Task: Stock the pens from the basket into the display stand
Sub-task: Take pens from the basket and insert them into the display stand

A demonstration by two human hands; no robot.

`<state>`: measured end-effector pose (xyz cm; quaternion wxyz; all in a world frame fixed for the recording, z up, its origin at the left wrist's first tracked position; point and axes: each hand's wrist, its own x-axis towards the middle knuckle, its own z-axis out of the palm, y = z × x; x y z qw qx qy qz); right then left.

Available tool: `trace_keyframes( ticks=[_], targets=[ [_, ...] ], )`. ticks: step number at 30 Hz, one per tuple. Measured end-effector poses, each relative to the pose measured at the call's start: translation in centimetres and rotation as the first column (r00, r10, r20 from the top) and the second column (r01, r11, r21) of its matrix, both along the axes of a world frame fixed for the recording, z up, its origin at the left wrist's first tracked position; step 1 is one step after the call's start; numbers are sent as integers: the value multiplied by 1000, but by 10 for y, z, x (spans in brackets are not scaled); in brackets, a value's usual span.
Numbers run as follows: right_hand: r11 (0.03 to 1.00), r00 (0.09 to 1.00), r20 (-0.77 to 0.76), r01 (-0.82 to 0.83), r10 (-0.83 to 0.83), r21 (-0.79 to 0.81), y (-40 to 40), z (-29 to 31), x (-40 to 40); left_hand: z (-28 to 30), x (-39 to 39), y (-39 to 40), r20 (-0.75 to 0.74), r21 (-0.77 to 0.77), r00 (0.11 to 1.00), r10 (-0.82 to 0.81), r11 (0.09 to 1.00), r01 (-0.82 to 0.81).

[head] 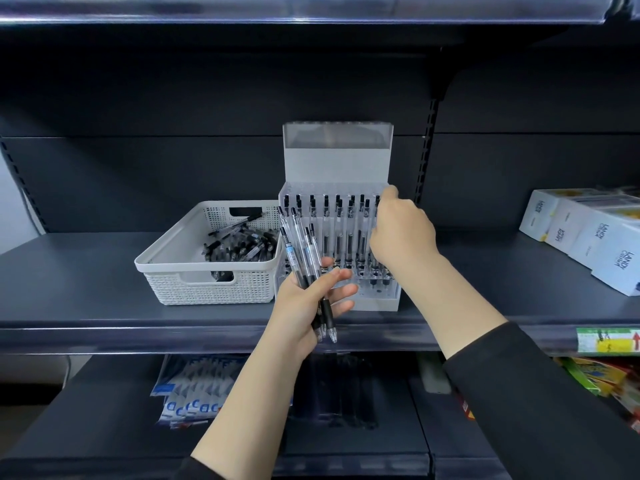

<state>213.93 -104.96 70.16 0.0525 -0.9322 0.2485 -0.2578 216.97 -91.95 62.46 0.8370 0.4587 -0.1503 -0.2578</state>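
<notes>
My left hand point(304, 299) is closed in a grip round a small bunch of pens point(306, 268), clear barrels with black grips, tips pointing down toward me and clicker ends fanned up in front of the display stand point(337, 168). The thumb lies across the barrels and the fingers curl behind them, with their tips spread loosely to the right. My right hand point(401, 233) reaches to the top right corner of the stand, back of the hand toward me; its fingertips are hidden against the clear front, so I cannot tell whether that grip has hold of a pen or only touches the stand. The stand sits on the dark shelf point(86, 282), its upper rows already filled with upright pens, while the front holes show gaps. Just beside it on the left, touching or nearly so, stands the white basket point(194, 282), with a heap of loose pens lying in its far right part. Well apart on the right of the shelf lie white boxes point(588, 237)
</notes>
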Motion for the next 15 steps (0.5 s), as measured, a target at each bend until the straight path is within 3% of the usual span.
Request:
trace_keyframes(
  ticks=[5, 15],
  targets=[
    [998, 1000, 5, -4, 5, -58, 0, -5, 1, 0, 0, 1, 9, -8, 1000, 4, 1000, -4],
    [998, 994, 91, -56, 57, -17, -6, -16, -5, 1, -5, -2, 27, 2, 999, -19, 1000, 19]
  ],
)
